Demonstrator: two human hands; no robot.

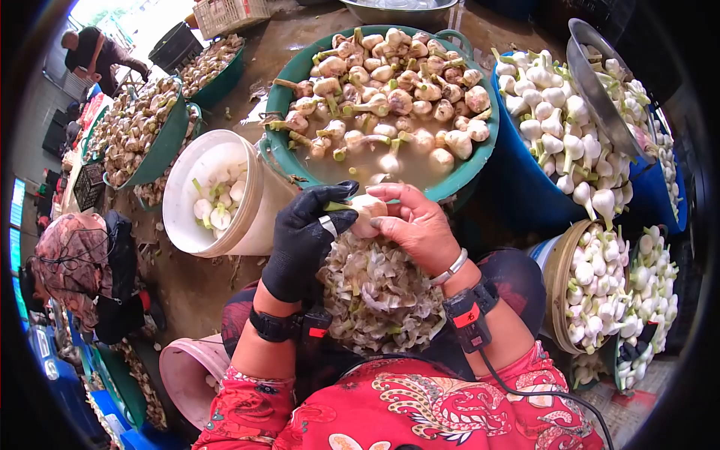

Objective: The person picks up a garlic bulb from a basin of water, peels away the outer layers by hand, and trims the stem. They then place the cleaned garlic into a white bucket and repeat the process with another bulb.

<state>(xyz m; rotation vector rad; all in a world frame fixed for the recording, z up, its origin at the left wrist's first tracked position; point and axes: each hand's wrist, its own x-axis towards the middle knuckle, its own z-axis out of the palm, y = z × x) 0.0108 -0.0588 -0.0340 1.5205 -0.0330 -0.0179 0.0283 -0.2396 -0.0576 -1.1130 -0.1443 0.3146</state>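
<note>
A garlic bulb (367,218) with a short green stem is held between both hands, over a heap of loose garlic skins (382,296) at my lap. My left hand (300,240), in a black glove with a metal ring-like band on one finger, grips the stem side. The bare fingers and thumb of my right hand (421,231) pinch the bulb's other side. Just beyond the hands stands a green tub (480,161) of murky water, where unpeeled garlic bulbs (390,82) are piled and partly afloat.
Left of the tub, a white bucket (180,214) holds several peeled bulbs. Blue tubs (517,180) and a bucket (556,292) heaped with white garlic stand at right. A pink bucket (184,375) lies near my left elbow. Other people (97,52) are at left.
</note>
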